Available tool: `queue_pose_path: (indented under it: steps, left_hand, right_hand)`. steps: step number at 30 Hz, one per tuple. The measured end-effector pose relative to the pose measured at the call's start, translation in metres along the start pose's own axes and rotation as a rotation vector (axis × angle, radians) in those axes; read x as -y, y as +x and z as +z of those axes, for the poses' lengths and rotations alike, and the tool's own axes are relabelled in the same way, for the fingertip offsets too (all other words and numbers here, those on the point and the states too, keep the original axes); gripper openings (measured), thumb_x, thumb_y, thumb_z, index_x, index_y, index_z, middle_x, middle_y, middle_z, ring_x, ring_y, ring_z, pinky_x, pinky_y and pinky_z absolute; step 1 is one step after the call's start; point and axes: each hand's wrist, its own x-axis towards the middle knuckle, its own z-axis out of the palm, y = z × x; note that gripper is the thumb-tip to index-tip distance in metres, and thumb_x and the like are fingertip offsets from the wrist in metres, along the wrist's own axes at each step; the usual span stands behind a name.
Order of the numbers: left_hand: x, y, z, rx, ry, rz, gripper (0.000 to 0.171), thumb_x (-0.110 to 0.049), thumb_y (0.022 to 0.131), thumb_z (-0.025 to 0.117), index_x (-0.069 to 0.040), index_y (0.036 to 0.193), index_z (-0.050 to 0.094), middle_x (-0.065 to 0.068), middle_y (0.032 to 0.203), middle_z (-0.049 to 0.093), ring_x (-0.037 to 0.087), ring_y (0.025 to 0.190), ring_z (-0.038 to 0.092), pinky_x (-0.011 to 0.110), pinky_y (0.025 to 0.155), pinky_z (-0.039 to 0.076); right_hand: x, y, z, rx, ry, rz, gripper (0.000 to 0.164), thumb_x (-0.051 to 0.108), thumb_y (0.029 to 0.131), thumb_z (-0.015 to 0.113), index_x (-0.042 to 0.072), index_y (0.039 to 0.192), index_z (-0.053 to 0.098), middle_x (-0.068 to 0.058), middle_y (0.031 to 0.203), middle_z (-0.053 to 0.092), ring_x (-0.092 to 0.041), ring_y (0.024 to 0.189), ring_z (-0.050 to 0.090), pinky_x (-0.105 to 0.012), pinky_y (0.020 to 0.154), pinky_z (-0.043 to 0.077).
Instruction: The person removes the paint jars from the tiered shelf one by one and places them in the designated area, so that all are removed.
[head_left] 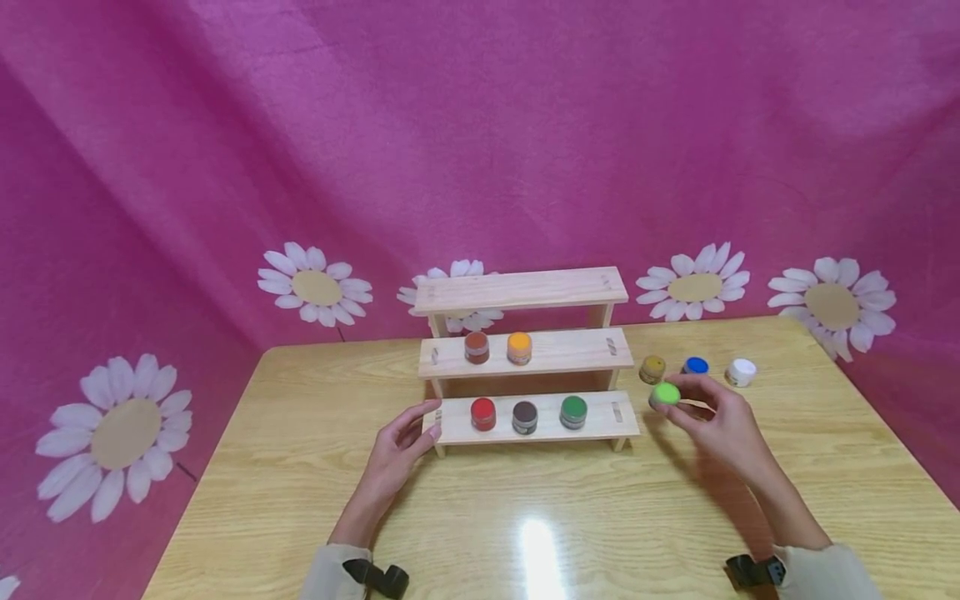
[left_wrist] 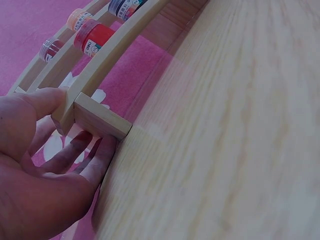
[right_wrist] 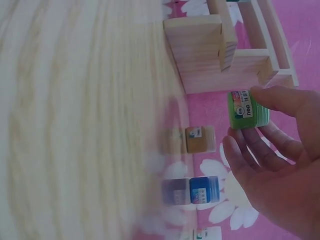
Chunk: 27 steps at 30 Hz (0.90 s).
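Note:
My right hand pinches a light green paint jar between thumb and fingers, to the right of a three-step wooden rack. In the right wrist view the jar is clear of the table, its label showing. At the rack's lower left end, my left hand holds the bottom step, thumb on the board and fingers below it in the left wrist view. On that step stand a red jar, a dark brown jar and a green jar. The middle step carries a reddish-brown jar and an orange jar.
Right of the rack, an ochre jar, a blue jar and a white jar stand on the wooden table. A pink curtain with daisies hangs close behind the rack.

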Motion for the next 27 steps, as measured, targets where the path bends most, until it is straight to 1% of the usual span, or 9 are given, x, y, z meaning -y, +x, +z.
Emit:
queue_pose_path:
  steps: [6, 9, 12, 18, 24, 27]
  left_hand:
    - [0.001, 0.0, 0.0, -0.01, 0.006, 0.0, 0.041, -0.01, 0.099, 0.069, -0.008, 0.139, 0.063, 0.011, 0.153, 0.05, 0.029, 0.142, 0.044, 0.042, 0.119, 0.035]
    - [0.001, 0.0, 0.0, -0.014, 0.007, -0.001, 0.041, -0.01, 0.099, 0.069, -0.008, 0.139, 0.063, 0.011, 0.153, 0.05, 0.029, 0.142, 0.045, 0.042, 0.118, 0.036]
    - [0.001, 0.001, 0.0, -0.012, 0.007, -0.003, 0.041, -0.012, 0.099, 0.069, -0.008, 0.14, 0.063, 0.011, 0.153, 0.049, 0.029, 0.142, 0.044, 0.043, 0.119, 0.035]
    - [0.001, 0.0, 0.001, -0.011, 0.009, 0.001, 0.042, -0.015, 0.1, 0.069, -0.008, 0.141, 0.062, 0.011, 0.153, 0.05, 0.03, 0.143, 0.044, 0.045, 0.12, 0.034]
    - [0.002, 0.001, 0.001, -0.003, 0.003, 0.002, 0.042, -0.014, 0.1, 0.069, -0.008, 0.141, 0.062, 0.013, 0.155, 0.047, 0.031, 0.142, 0.045, 0.043, 0.117, 0.037]
    - [0.002, 0.001, 0.0, -0.001, -0.002, 0.003, 0.042, -0.013, 0.099, 0.069, -0.007, 0.141, 0.062, 0.015, 0.156, 0.046, 0.031, 0.142, 0.045, 0.043, 0.117, 0.038]
  right_hand:
    - [-0.011, 0.0, -0.001, 0.016, 0.008, 0.002, 0.036, 0.002, 0.092, 0.076, -0.008, 0.124, 0.063, -0.024, 0.117, 0.065, 0.006, 0.1, 0.06, -0.013, 0.083, 0.055]
    - [-0.015, 0.001, -0.002, 0.028, -0.017, 0.005, 0.036, 0.001, 0.091, 0.076, -0.009, 0.124, 0.063, -0.026, 0.117, 0.066, 0.008, 0.1, 0.059, -0.012, 0.083, 0.055]
    - [-0.019, 0.001, -0.004, 0.041, -0.049, 0.014, 0.037, 0.001, 0.091, 0.077, -0.009, 0.124, 0.064, -0.027, 0.118, 0.066, 0.007, 0.098, 0.06, -0.011, 0.081, 0.055]
    - [-0.024, 0.001, -0.004, 0.068, -0.101, 0.061, 0.038, 0.005, 0.092, 0.077, -0.006, 0.125, 0.064, -0.026, 0.119, 0.067, 0.0, 0.097, 0.064, -0.01, 0.079, 0.052]
    - [-0.026, 0.001, -0.002, 0.099, -0.126, 0.083, 0.038, 0.006, 0.093, 0.076, -0.007, 0.126, 0.063, -0.025, 0.117, 0.068, -0.021, 0.102, 0.068, -0.01, 0.079, 0.051]
    - [-0.025, 0.001, -0.001, 0.097, -0.138, 0.088, 0.038, 0.005, 0.092, 0.077, -0.007, 0.126, 0.063, -0.025, 0.116, 0.069, -0.024, 0.101, 0.068, -0.012, 0.078, 0.052]
